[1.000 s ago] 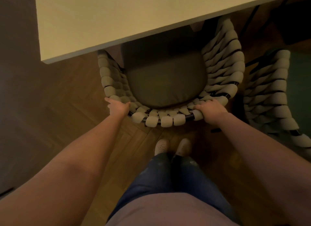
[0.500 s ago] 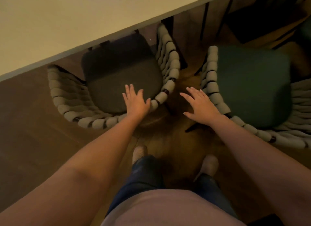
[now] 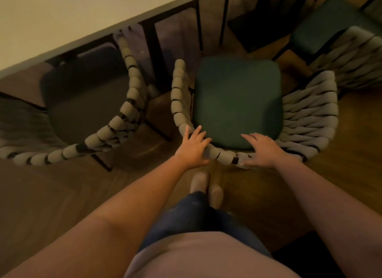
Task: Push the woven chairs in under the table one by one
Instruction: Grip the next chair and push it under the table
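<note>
Wooden parquet floor (image 3: 51, 195), warm brown, dimly lit. Standing directly on it: woven chair with dark cushion (image 3: 124, 120), seat partly under the pale table (image 3: 62, 19); just beside it, woven chair with green cushion (image 3: 237, 99), clear of the table; third woven chair (image 3: 351, 50) at far right; two light shoes (image 3: 206, 186), close together.

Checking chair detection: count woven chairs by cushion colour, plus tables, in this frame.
Dark grey cushion chair: 1
Green cushion chairs: 2 (near one, far one at top right)
Table: 1
Total: 4
</note>
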The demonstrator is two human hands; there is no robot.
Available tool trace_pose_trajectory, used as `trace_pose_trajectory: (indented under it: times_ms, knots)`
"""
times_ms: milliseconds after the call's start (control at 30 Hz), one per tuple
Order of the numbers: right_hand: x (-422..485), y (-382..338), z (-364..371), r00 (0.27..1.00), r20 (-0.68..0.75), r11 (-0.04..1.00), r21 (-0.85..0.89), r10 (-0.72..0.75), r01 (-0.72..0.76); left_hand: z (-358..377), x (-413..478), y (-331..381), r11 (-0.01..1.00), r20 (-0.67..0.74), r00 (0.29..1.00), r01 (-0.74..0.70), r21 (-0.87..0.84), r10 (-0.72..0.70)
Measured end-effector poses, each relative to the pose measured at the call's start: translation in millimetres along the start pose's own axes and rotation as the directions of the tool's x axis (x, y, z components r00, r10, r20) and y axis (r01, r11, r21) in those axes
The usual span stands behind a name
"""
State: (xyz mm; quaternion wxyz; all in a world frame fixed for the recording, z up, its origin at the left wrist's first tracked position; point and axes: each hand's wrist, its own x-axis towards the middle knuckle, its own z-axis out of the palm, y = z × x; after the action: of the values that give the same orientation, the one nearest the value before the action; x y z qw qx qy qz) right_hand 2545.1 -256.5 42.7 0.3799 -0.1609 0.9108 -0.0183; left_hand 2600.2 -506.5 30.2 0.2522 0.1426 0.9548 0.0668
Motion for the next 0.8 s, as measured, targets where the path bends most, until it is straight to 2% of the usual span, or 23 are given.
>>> trace_pose_trajectory:
  times_ms: [67, 133, 167, 300, 367, 533, 700, 800]
  knots:
    - [-6.2, 25.3, 4.8, 0.981, 0.160, 0.994, 0.016, 0.107, -0.111, 1.1, 16.6, 20.2, 0.999, 0.093, 0.996, 0.000, 0.053, -0.005]
    - [-11.9, 34.3, 14.1, 0.961, 0.250, 0.991, -0.090, 0.120, -0.100, 5.8, 23.4, 26.2, 0.992, 0.157, 0.987, 0.016, 0.128, -0.036]
    - [-13.9, 42.3, 20.6, 0.966, 0.234, 0.988, -0.124, 0.114, -0.087, 7.4, 27.7, 28.6, 0.987, 0.175, 0.983, 0.020, 0.159, -0.048]
    - [-22.2, 86.9, 33.3, 0.995, 0.023, 0.980, -0.176, 0.101, -0.095, 8.4, 45.0, 31.2, 0.972, 0.198, 0.976, 0.042, 0.231, -0.089]
    - [-23.4, 104.3, 32.3, 0.997, -0.008, 0.971, -0.228, 0.079, -0.079, 9.0, 46.9, 35.0, 0.969, 0.210, 0.970, 0.067, 0.237, -0.119]
    - [-6.3, 118.3, 22.1, 0.993, 0.115, 0.923, -0.381, -0.011, 0.055, 6.5, 47.2, 47.0, 0.942, 0.197, 0.955, 0.158, 0.296, -0.222]
    - [-5.1, 130.8, 16.8, 0.979, 0.145, 0.878, -0.437, -0.146, 0.196, 0.7, 48.4, 58.3, 0.919, 0.220, 0.932, 0.204, 0.337, -0.288]
    - [1.8, 137.6, 13.2, 0.968, 0.194, 0.876, -0.424, -0.159, 0.229, -1.7, 49.8, 64.4, 0.909, 0.236, 0.919, 0.222, 0.352, -0.316]
